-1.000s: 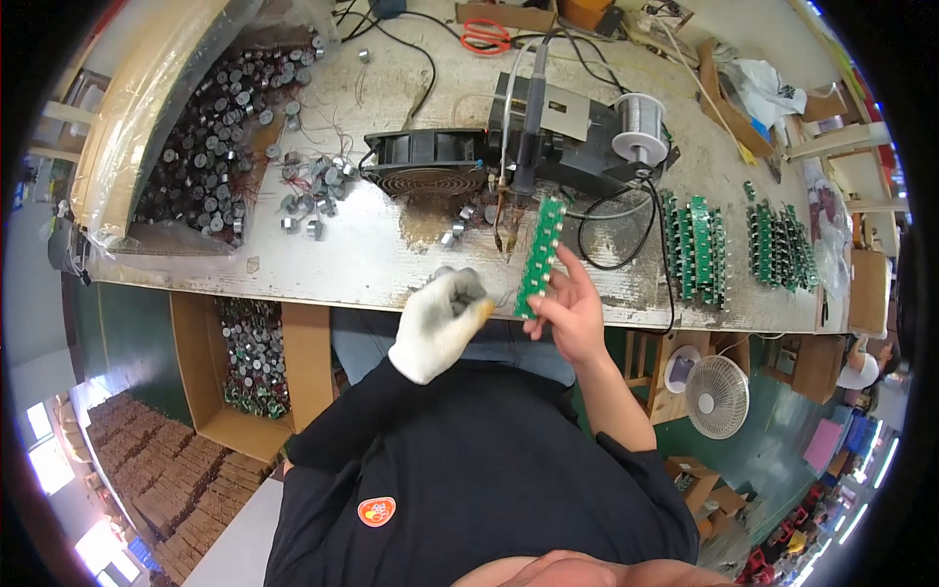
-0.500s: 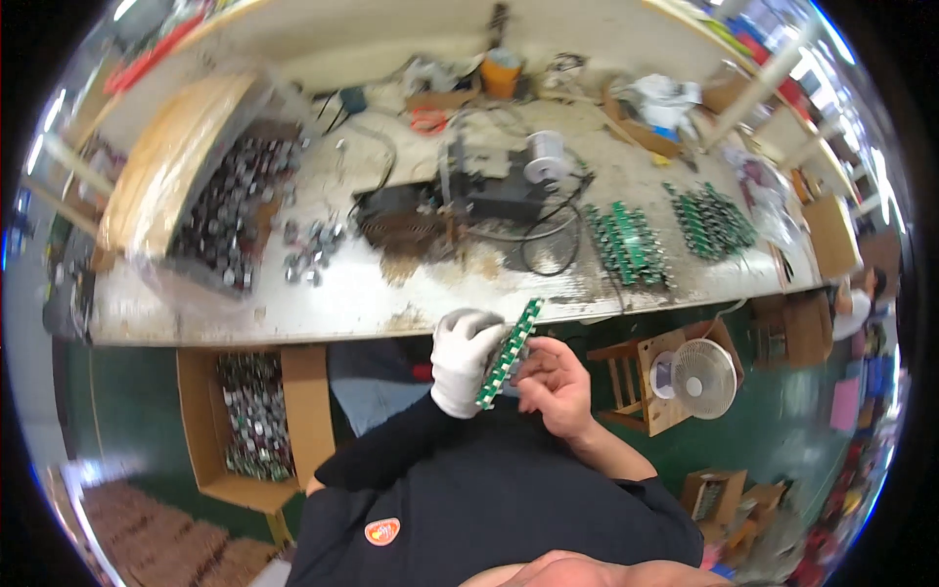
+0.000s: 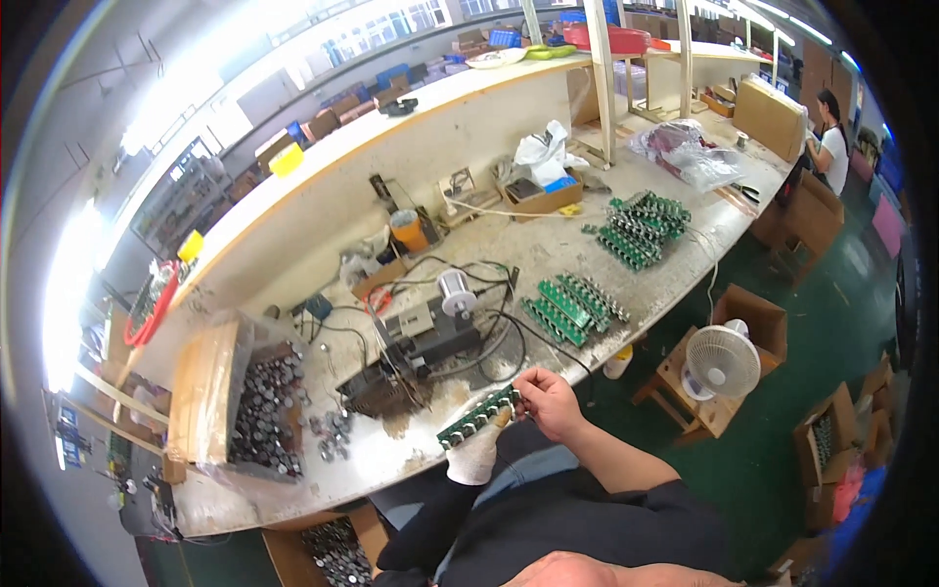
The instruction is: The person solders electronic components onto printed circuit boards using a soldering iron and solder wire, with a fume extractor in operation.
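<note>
A long green circuit board strip [image 3: 477,418], with a row of small components along it, is held in front of my body near the bench's front edge. My left hand [image 3: 473,460], in a white glove, is closed around its lower side toward the left end. At the board's upper right end, the bare fingers of my right hand [image 3: 551,403] pinch the tip. Just beyond stands a dark soldering machine [image 3: 430,338] with a white wire spool [image 3: 456,293]. Stacked green boards [image 3: 575,308] lie on the bench to the right.
More boards [image 3: 641,230] are piled farther right. An open carton of small metallic parts [image 3: 269,411] sits at the left, with loose parts [image 3: 331,432] beside it. A fan [image 3: 722,360] stands on a wooden stool off the bench's right side. Another person [image 3: 829,147] sits at far right.
My view has swung up and to the right. The board has gone from steep to a shallow slant, its components now facing me, and my right hand has shifted to its upper right end.
</note>
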Demonstrator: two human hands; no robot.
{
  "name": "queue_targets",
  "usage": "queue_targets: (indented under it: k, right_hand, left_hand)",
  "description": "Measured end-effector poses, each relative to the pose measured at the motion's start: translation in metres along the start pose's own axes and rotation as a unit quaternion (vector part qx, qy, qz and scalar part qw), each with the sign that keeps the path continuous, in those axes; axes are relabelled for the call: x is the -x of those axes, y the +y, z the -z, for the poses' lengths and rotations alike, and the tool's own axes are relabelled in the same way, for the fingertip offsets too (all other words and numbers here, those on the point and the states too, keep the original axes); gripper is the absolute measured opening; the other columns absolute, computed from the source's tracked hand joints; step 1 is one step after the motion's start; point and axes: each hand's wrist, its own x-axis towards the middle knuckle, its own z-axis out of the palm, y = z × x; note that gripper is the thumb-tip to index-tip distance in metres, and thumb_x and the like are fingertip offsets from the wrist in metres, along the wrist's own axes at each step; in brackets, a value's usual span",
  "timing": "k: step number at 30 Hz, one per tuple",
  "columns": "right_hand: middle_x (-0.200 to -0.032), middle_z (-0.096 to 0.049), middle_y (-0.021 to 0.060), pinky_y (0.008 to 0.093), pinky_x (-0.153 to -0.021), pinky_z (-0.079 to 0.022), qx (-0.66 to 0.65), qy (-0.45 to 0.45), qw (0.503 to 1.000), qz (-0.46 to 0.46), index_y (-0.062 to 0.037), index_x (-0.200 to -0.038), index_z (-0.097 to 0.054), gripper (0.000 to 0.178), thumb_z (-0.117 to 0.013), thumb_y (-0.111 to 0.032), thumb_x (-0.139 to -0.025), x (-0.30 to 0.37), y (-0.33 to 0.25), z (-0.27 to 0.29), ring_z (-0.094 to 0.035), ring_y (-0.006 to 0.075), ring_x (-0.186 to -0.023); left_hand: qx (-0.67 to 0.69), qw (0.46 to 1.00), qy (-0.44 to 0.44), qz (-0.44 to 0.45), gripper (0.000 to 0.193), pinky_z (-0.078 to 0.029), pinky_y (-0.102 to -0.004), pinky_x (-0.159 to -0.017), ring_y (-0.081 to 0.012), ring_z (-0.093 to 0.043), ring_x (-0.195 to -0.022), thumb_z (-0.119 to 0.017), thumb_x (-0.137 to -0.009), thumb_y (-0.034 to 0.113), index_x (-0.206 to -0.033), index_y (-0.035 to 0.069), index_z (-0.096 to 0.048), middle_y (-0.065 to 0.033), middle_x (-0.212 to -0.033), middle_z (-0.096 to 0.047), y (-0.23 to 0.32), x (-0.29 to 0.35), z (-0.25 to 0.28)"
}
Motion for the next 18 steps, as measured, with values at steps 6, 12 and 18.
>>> queue_targets:
  k: [6, 12, 18]
  right_hand:
    - [-0.071, -0.058, 0.0032, 0.0224, -0.051, -0.042, -0.057, -0.027, 0.992, -0.108, -0.0078, -0.082, -0.056, 0.014, -0.058, -0.019, -0.091, -0.051, -0.011, 0.026, -0.054, 0.0105, -0.056]
    - [-0.07, -0.053, 0.0007, 0.0201, -0.046, -0.034, -0.129, -0.016, 0.976, -0.174, -0.0074, -0.085, -0.056, 0.017, -0.054, -0.022, -0.093, -0.093, -0.009, 0.041, -0.046, 0.0072, -0.054]
    - [-0.057, -0.047, -0.0042, 0.0202, -0.04, -0.027, 0.074, 0.066, 0.994, -0.044, -0.0096, -0.077, -0.055, 0.015, -0.06, -0.017, -0.089, -0.102, -0.001, 0.04, -0.039, 0.0053, -0.044]
  left_hand:
    - [0.253, 0.956, -0.016, 0.15, 0.019, -0.048, -0.0253, -0.063, -0.0141, -0.062, -0.074, -0.06, -0.088, 0.012, -0.103, 0.001, -0.062, -0.0059, -0.089, -0.066, -0.019, -0.048, -0.004]
    - [0.338, 0.921, 0.021, 0.193, 0.019, -0.051, -0.0289, -0.069, -0.0183, -0.064, -0.079, -0.06, -0.087, 0.009, -0.103, -0.001, -0.062, -0.0105, -0.093, -0.067, -0.055, -0.088, -0.007]
    - [0.141, 0.984, 0.089, 0.06, 0.017, -0.048, -0.0261, -0.071, -0.0116, -0.059, -0.077, -0.069, -0.08, 0.008, -0.095, 0.003, -0.064, -0.003, -0.09, -0.064, -0.072, -0.093, -0.021]
